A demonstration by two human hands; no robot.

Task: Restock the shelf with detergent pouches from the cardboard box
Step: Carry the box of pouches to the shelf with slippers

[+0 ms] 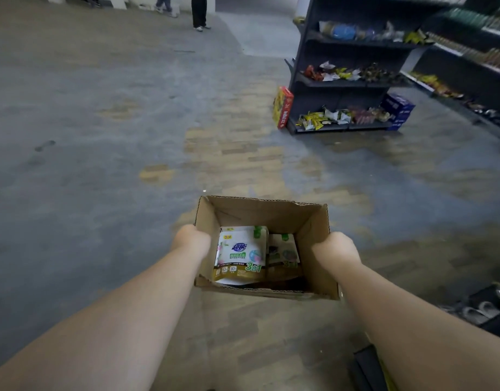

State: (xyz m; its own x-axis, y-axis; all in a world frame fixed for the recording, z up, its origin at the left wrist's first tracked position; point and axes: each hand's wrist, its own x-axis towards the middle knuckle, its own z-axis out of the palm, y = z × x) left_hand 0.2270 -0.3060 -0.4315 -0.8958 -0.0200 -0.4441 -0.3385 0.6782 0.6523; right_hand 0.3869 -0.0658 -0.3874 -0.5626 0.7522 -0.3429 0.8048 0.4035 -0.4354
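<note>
Near the floor, the left hand (191,238) and right hand (337,246) are gripping the cardboard box (267,213) of detergent pouches (240,252), fingers clamped on its side walls, apparently carrying it toward the far-right shelf (353,83).

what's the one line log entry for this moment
left hand and right hand grip cardboard box sides | detergent pouches inside

Worn floor (102,136) — red box (282,107), shelving (350,83)

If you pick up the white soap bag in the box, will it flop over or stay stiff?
The detergent pouch would probably flop a bit, since it looks like a soft printed bag, not a bottle. It lies flat in the cardboard box, so it likely won't roll. Its glossy front may feel slippery.
</note>
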